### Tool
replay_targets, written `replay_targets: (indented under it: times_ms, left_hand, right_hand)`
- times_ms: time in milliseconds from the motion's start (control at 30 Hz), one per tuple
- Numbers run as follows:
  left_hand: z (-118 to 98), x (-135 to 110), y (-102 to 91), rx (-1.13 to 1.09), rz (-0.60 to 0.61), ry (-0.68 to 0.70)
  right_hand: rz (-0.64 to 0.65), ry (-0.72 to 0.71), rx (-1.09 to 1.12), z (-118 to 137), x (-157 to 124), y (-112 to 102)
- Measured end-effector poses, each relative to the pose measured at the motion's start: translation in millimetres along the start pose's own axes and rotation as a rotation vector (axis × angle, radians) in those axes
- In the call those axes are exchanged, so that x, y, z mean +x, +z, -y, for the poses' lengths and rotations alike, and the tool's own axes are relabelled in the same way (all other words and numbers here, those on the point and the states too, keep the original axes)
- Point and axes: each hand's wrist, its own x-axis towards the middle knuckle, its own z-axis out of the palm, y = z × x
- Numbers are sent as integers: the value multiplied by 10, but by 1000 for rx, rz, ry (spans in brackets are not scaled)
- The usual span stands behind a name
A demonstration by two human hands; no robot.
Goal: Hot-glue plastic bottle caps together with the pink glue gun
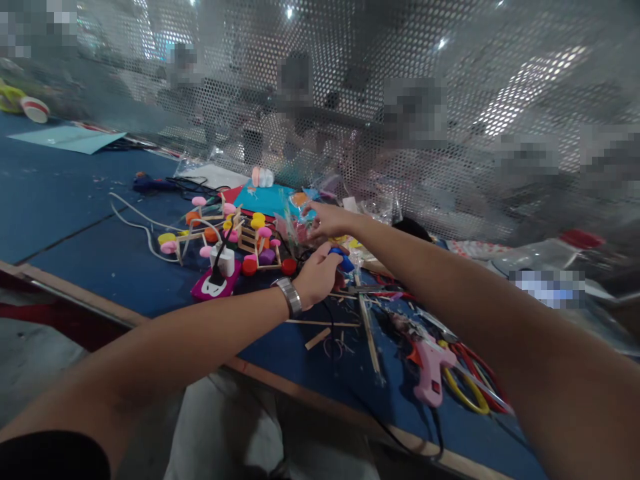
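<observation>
Right now, nearest of all, the person's pale trousers (225, 427) show beneath the edge of the blue counter (75, 190). Just up from that edge lies a pink glue gun (429, 377), its dark cord trailing down, with a yellow loop handle (465, 390) right beside it. Moving further in, it's scraps everywhere: a wooden stick (371, 337) slants across, and a short wooden piece (318, 339) sits to its left.

And here's the left hand (315, 275), a metal watch (289, 298) at its wrist, fingers closed around a small blue piece (342, 258) over the middle of the clutter! Left of it, a magenta box (203, 285) carries a white adapter (227, 263). Beyond the blue piece comes the right hand (327, 222), fingers loosely spread, nothing visible in its grasp, above clear plastic packaging (295, 223).

Off to the left stand wooden frames (247, 238) dotted with pink, yellow and orange rounds. Past them, a bright blue sheet (265, 200), then a tall perforated panel (340, 40), with blurred people behind it.
</observation>
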Motion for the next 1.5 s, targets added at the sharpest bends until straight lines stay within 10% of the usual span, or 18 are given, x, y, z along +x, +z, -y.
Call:
replay_targets:
  times_ms: [300, 667, 900, 1133, 1333, 1500]
  left_hand:
    - [-22, -26, -7, -3, 1, 1]
    - [-17, -18, -10, -19, 10, 3]
    - [-2, -8, -4, 1, -5, -17]
    - [-21, -7, 12, -31, -17, -9]
    - [-92, -36, 21, 17, -13, 28]
    - [-112, -46, 28, 43, 3, 42]
  right_hand:
    - [-333, 18, -175, -120, -28, -119]
    - [-382, 275, 33, -238, 15, -221]
    - [-658, 38, -12, -54, -395, -359]
    - [-419, 83, -243, 338, -1628, -428]
    - [-35, 326, -405, -62, -2598, -290]
    - [59, 564, -489, -175, -2833, 77]
